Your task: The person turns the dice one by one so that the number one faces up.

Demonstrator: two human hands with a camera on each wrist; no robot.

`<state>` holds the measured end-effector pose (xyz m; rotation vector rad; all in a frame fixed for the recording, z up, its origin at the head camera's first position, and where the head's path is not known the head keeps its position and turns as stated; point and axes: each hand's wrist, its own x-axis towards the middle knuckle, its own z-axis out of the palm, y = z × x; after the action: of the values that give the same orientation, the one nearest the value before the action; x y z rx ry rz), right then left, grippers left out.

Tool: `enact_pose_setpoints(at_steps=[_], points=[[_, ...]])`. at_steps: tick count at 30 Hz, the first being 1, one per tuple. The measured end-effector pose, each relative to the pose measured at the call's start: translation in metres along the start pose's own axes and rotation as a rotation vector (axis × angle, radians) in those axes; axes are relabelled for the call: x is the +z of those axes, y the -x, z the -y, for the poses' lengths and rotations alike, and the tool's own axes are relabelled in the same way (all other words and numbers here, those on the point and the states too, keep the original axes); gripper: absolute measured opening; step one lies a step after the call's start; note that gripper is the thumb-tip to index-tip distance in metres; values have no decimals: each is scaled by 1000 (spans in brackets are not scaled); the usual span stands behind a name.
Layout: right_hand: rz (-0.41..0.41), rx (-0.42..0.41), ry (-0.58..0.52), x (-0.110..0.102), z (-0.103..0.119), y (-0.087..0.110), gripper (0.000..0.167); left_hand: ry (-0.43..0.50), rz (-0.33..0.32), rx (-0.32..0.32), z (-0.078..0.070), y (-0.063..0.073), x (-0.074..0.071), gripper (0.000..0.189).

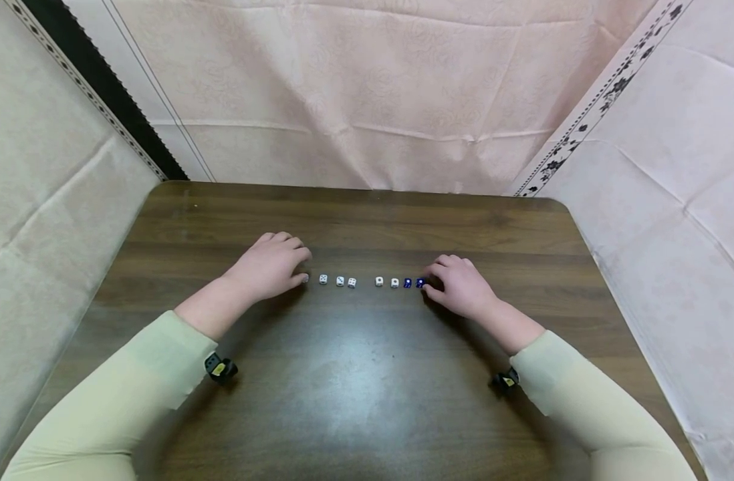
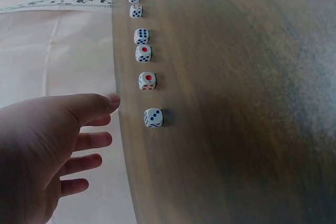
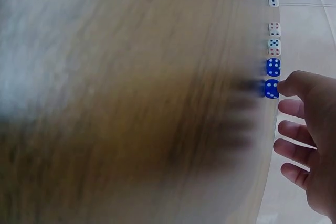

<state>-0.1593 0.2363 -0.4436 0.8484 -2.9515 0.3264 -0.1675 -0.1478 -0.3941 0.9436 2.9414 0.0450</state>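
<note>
Small dice form a row across the wooden table (image 1: 343, 374), several white ones and two blue ones. My left hand (image 1: 275, 264) is at the row's left end, fingers loosely bent and thumb close to the end white die (image 2: 154, 117). In the left wrist view that hand's fingers are spread with nothing between them. At the other end, my right hand (image 1: 457, 284) has its thumb tip right at the outer blue die (image 3: 271, 89), while its other fingers are apart. The second blue die (image 3: 273, 67) sits just inward of it.
A wider gap parts the white die (image 1: 351, 283) left of the middle from the white die (image 1: 379, 282) to its right. Pale cloth (image 1: 367, 80) hangs behind the table's far edge, with more cloth at both sides. Each sleeve cuff carries a small black device (image 1: 220, 367).
</note>
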Motion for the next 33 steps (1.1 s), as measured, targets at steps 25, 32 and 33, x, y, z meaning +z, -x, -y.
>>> enact_pose_setpoints(at_steps=[25, 32, 33], points=[[36, 7, -29, 6, -1, -7, 23, -39, 6, 19, -3, -1, -1, 32], [30, -6, -25, 7, -1, -6, 21, -42, 18, 13, -5, 0, 0, 33], [31, -5, -25, 6, -1, -6, 21, -42, 18, 11, -5, 0, 1, 34]])
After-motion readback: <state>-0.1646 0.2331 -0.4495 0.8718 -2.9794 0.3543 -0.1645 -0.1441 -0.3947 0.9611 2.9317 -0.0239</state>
